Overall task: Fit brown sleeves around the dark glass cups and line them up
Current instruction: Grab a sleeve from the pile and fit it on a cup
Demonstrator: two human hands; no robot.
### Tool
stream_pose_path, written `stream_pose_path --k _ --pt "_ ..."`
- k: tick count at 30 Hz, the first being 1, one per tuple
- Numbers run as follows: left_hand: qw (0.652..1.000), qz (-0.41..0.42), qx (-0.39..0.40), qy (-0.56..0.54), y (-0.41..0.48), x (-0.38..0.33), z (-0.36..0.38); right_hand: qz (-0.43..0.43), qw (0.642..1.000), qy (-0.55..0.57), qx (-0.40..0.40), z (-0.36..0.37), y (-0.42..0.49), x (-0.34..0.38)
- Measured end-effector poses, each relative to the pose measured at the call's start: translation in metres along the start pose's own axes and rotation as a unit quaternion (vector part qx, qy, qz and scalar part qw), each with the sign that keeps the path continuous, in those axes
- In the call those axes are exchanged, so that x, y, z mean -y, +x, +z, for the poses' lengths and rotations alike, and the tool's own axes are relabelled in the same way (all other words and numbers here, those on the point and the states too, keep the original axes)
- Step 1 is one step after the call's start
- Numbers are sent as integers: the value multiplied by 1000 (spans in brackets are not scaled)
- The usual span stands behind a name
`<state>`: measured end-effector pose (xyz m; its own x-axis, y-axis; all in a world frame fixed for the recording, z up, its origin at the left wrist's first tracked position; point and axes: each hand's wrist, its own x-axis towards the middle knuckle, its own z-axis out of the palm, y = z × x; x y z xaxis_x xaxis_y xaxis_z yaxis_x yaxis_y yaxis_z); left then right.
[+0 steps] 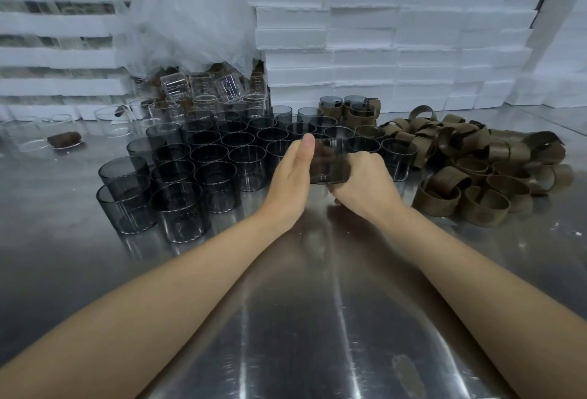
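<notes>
Between my two hands is one dark glass cup (328,163) with a brown sleeve around it, held just above the steel table. My left hand (293,176) lies flat against its left side, fingers straight and pointing away from me. My right hand (365,182) grips the cup from the right and underneath, fingers curled round it. Several bare dark glass cups (206,163) stand packed in rows to the left and behind. A heap of loose brown sleeves (476,163) lies to the right. A few sleeved cups (349,109) stand at the back.
White foam slabs (381,33) are stacked along the back. Bubble wrap (190,17) hangs over clear measuring cups (203,87) at back left. More clear glasses (114,119) and a brown cork piece (65,139) lie far left. The steel table (301,319) reflects light near me.
</notes>
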<state>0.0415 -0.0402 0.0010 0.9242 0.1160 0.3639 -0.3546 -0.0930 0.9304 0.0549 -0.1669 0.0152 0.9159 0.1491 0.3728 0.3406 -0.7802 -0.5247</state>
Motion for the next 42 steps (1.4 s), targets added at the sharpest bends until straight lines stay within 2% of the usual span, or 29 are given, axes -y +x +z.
stream_pose_path --k 2,4,6,7,9,11,14,17,20,21,24,25,27,30,32,34,37,39,42 --pt "996 -24 -67 -61 0 -4 2 1 998 57 -36 -1 0 -1" --pt "990 -23 -110 -87 0 -6 4 8 970 225 -94 -5 -1 6" --pt "994 4 -111 -23 -2 -4 4 33 920 377 -97 -5 -2 17" --pt "995 18 -100 15 -4 -2 4 41 905 417 -75 -1 -5 23" --pt "995 41 -63 59 -6 1 5 40 911 409 -45 10 -12 31" --pt "993 71 -20 88 -8 3 6 37 912 402 -72 15 -17 34" --pt "988 115 38 95 -9 5 4 91 871 472 -106 9 -13 31" --pt "987 140 41 70 -7 6 3 108 834 540 -35 6 -6 21" --pt "995 103 8 -12 -5 4 4 78 799 596 30 6 -4 16" --pt "995 89 -5 -45 -4 3 4 43 807 588 31 6 -3 14" --pt "991 14 -87 -102 2 -2 1 -99 893 436 52 6 -6 5" --pt "989 -8 -105 -107 5 -2 -1 -128 917 373 64 8 -7 3" --pt "988 -30 -105 -108 7 -2 -3 -159 940 295 67 9 -7 0" --pt "994 -24 -94 -53 4 -3 -2 -162 942 294 14 8 -5 -5" --pt "994 32 -104 25 1 -2 0 -161 946 282 -25 7 -2 -7" --pt "990 86 -100 46 -4 -4 -1 -138 943 299 -50 6 -1 -5" --pt "984 147 -33 94 -7 -4 0 -87 933 343 -67 5 -1 -1" --pt "978 153 3 139 -10 -2 3 -108 951 277 -83 4 -1 -2" --pt "982 123 -22 144 -12 -1 4 -142 963 212 -88 1 -1 -3"
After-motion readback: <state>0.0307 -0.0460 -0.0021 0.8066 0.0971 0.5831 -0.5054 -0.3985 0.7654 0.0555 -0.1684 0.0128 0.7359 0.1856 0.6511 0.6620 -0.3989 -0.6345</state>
